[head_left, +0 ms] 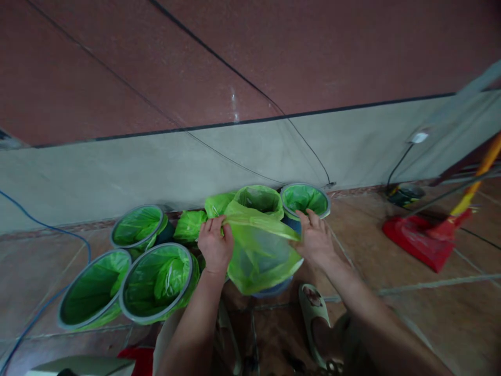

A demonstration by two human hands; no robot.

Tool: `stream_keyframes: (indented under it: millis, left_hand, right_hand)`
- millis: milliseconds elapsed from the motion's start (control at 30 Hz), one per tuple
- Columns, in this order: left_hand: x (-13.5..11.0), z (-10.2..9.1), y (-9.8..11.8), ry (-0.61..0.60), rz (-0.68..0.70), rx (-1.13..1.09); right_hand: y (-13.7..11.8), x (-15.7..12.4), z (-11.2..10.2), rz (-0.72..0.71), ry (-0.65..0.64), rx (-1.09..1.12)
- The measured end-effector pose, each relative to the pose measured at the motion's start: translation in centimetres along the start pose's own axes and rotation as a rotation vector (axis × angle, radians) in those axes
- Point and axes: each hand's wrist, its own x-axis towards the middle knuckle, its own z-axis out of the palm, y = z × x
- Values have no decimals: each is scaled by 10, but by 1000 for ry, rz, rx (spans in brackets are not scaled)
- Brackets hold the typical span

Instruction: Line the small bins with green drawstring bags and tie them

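Observation:
My left hand (216,244) pinches the upper left rim of a thin, light-green garbage bag (262,256). My right hand (318,239) is at the bag's right edge, fingers bent, with the bag's edge running into it; the thumb is mostly hidden. Stretched between both hands, the bag hangs over a bluish bin (274,290), of which only the lower rim shows. Just beyond are a bin with green plastic folded over its rim (260,198) and a grey-rimmed lined bin (305,201).
Several grey-rimmed bins with green liners stand left, the nearest a lined bin (158,282). Bunched green bags (190,225) lie by the wall (117,180). At right are a red dustpan (422,237), a yellow handle (475,180) and a dark container (406,194). A blue cable (43,222) crosses the left floor.

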Motion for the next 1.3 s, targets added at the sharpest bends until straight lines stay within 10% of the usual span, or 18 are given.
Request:
stream_keyframes:
  millis: [300, 1300]
  left_hand:
    - [-20, 14, 38, -140, 196, -36]
    - [8, -9, -39, -79, -174, 44]
  right_hand:
    - [-60, -3, 8, -203, -128, 111]
    - [39, 34, -25, 145, 267, 157]
